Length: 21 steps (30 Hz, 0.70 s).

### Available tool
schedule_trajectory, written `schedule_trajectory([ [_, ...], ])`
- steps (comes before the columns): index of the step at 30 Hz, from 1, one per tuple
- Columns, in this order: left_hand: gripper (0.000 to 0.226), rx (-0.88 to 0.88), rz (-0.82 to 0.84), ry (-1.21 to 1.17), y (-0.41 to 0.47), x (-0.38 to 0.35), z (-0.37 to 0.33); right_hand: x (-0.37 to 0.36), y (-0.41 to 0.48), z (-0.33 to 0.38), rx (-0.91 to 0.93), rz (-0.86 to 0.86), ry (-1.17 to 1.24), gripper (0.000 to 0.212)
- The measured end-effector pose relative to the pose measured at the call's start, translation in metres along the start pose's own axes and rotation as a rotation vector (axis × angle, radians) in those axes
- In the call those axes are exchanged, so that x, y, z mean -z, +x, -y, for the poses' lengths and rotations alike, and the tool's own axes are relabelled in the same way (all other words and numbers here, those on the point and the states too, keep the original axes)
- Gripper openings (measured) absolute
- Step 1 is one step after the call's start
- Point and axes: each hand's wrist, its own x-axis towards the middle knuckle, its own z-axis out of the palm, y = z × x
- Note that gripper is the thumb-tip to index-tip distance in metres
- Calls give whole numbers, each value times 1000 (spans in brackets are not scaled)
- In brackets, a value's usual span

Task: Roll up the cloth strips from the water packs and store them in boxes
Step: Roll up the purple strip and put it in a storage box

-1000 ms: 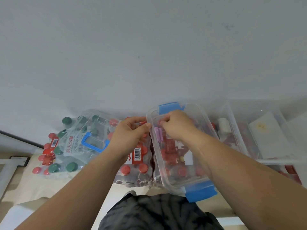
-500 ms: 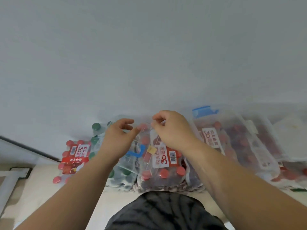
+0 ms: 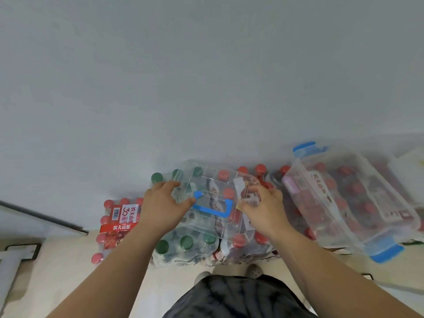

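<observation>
**Entry: cloth strips, storage stage**

- **Lid.** A flat clear plastic lid (image 3: pixel 206 180) with a blue carrying handle (image 3: pixel 210 211) is lying across the tops of two shrink-wrapped bottle packs. One is a green-capped pack (image 3: pixel 183 243) and the other a red-capped pack (image 3: pixel 247 242). Both are standing on the pale floor (image 3: pixel 68 260) against the grey wall.
- **Left hand** (image 3: pixel 165 203). It is gripping the lid's left edge. The fingers (image 3: pixel 173 184) are curling over the rim and the thumb is pressing in beside the handle.
- **Right hand** (image 3: pixel 263 205). It is gripping the lid's right edge, with the fingers bent round the rim and the thumb closing toward them.
- **Box.** A clear rectangular plastic box with blue latches (image 3: pixel 330 218) is sitting open on more red-capped bottles, just to the right of the lid.
- **Task item, stored.** A small pink roll (image 3: pixel 291 188) is lying inside the box at its far left corner. It is judged to be a finished strip.
- **Task item, possible.** A white strip (image 3: pixel 239 183) is showing through the lid near the right hand's fingers. Whether it is cloth or the pack's own carrying band cannot be told.
- **Also present.** A third pack with red caps and a red label (image 3: pixel 119 226) is standing at the left.

**Handling notes (judgement)**

- The strips are likely light and limp, and will spring loose once rolled.
- Each is best pinched at one end, wound tight, then held across the coil until it is in the box.
- The lid looks stiff, light and slick. The two side edges or the handle are the sound holds.
</observation>
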Motion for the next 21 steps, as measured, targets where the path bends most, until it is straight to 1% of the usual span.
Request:
schedule_trajectory([
  [3, 67, -5, 78, -91, -1, 2, 4, -3, -1, -1, -24, 15, -50, 50],
  [7, 69, 17, 92, -178, -2, 4, 3, -4, 1, 2, -48, 5, -19, 55],
  [9, 66, 40, 101, -225, -3, 5, 2, -2, -1, 2, -27, -23, 16, 49],
  [10, 64, 61, 100, -263, -3, 7, 1, 0, -3, 2, -10, -49, 47, 43],
  [12, 61, 98, 75, -348, -2, 13, -2, 5, -9, 5, 50, -117, 94, 29],
  [13, 60, 97, 42, -370, -1, 18, -5, 8, -11, 6, 87, -151, 107, 27],
  [17, 59, -11, -130, -309, -3, 39, -27, 30, -23, 16, 237, -290, 148, 21],
  [19, 62, -64, -136, -277, -4, 43, -44, 47, -25, 17, 264, -360, 178, 18],
  [21, 64, -58, -107, -310, -4, 40, -58, 63, -26, 14, 246, -392, 209, 21],
])
